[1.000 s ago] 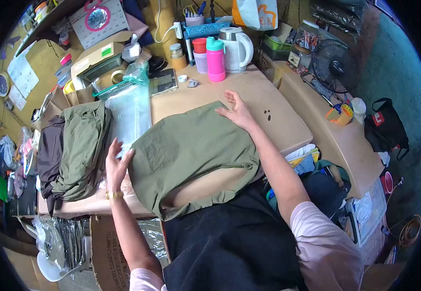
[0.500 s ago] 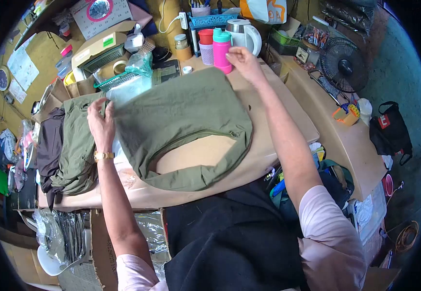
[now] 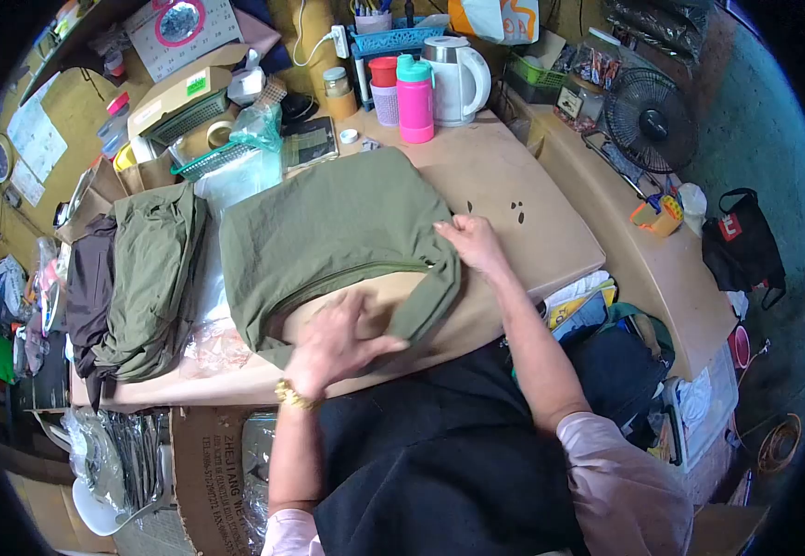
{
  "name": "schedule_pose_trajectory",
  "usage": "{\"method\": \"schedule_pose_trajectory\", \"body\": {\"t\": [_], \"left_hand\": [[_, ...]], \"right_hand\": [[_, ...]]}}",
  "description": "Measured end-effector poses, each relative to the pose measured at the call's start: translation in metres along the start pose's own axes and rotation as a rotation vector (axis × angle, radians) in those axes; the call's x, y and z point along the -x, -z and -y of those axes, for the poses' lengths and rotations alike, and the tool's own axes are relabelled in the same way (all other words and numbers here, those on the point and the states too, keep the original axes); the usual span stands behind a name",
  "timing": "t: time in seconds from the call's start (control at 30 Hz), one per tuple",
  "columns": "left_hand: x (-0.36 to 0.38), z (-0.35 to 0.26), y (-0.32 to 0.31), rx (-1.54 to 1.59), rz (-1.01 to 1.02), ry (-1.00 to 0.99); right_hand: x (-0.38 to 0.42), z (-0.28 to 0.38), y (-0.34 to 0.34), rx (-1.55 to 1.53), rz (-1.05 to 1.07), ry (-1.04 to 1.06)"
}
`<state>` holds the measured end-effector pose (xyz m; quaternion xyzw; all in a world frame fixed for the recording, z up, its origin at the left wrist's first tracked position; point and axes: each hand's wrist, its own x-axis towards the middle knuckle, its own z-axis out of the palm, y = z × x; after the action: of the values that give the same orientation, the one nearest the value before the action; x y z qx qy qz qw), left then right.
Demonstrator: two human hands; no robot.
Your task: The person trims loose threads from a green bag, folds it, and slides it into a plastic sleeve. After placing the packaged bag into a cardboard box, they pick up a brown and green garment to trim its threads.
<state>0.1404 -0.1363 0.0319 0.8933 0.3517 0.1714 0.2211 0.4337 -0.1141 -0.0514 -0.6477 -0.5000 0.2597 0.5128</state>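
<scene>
An olive-green fabric shoulder bag (image 3: pixel 333 218) lies spread on the paper-covered table, its curved zipper and strap toward me. My right hand (image 3: pixel 473 243) has its fingers closed on the bag's right edge, where the strap joins the body. My left hand (image 3: pixel 333 345) hovers over the strap's lower left part with fingers apart, slightly blurred, hiding some of the strap. Left of the bag sits a pile of folded olive bags (image 3: pixel 148 278), beside a dark brown fabric piece (image 3: pixel 90 287).
Along the back stand a pink bottle (image 3: pixel 415 109), a white electric kettle (image 3: pixel 453 79) and a blue basket (image 3: pixel 398 39). A green basket (image 3: pixel 215 159) with plastic wrap is at the back left. At right are a black fan (image 3: pixel 651 120) and a black pouch (image 3: pixel 743 248).
My right hand has come down from beside the pink bottle to the bag's right edge. My left hand has left the bag's upper left corner and moved down to the strap.
</scene>
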Motion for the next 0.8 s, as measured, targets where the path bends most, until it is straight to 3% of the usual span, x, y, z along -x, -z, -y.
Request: {"method": "schedule_pose_trajectory", "body": {"t": [0.03,0.1,0.17,0.23,0.3,0.37,0.47,0.63,0.77,0.8], "left_hand": [[-0.011,-0.012,-0.014,0.014,-0.2,-0.073],[-0.037,-0.021,-0.04,0.128,-0.281,-0.05],[-0.054,-0.014,-0.058,0.098,-0.37,-0.036],[-0.055,-0.013,-0.055,0.113,-0.38,-0.019],[-0.056,-0.011,-0.051,0.13,-0.398,0.001],[-0.055,-0.011,-0.049,0.116,-0.396,0.048],[-0.057,-0.024,-0.047,0.147,-0.43,0.057],[-0.065,-0.01,-0.046,0.127,-0.504,-0.012],[-0.067,-0.011,-0.05,0.081,-0.414,0.12],[-0.066,-0.016,-0.049,0.134,-0.458,0.045]], "right_hand": [[0.001,-0.001,-0.011,0.017,-0.024,0.007],[-0.003,-0.011,-0.036,-0.172,-0.078,0.093],[0.017,0.02,-0.028,-0.08,-0.06,0.101],[0.042,0.039,-0.023,-0.351,-0.042,-0.086],[0.056,0.028,-0.014,-0.309,0.045,-0.157],[0.075,0.04,-0.007,-0.506,0.336,-0.459],[0.08,0.037,-0.026,-0.759,0.269,-0.362],[0.072,0.018,-0.037,-0.673,0.266,-0.306],[0.074,0.015,-0.04,-0.782,0.238,-0.239],[0.075,0.015,-0.04,-0.806,0.217,-0.213]]}}
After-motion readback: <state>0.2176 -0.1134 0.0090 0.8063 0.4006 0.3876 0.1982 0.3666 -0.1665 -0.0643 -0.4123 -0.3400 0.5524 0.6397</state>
